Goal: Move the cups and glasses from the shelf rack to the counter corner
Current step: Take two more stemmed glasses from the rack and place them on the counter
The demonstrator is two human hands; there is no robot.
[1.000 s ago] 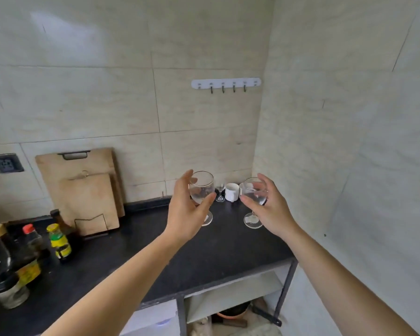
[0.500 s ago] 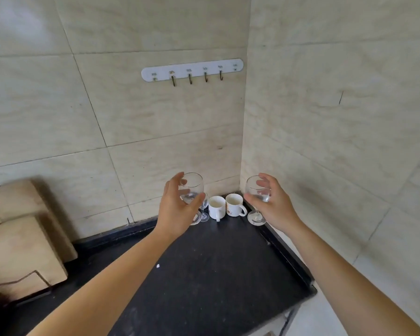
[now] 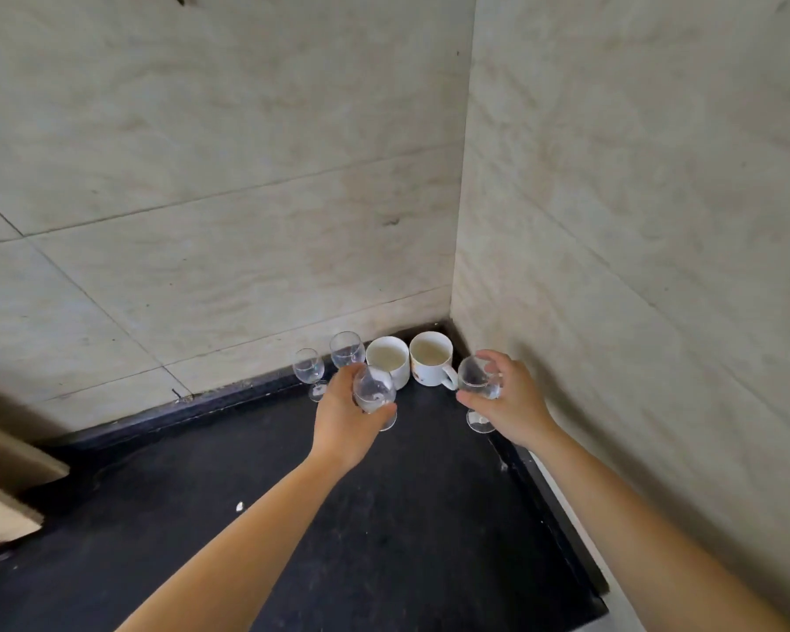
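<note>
place: kitchen | evidence: black counter [image 3: 384, 517], tiled walls [image 3: 224, 175], mugs [image 3: 386, 358], stemmed glasses [image 3: 308, 367]

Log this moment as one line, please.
left grip: holds left glass | right grip: holds right glass | place: beside mugs, counter corner

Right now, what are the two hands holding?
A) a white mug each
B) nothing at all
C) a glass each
C: the left hand grips a wine glass and the right hand grips a second wine glass, while the left mug and the right mug stand in the corner with no hand holding them.
</note>
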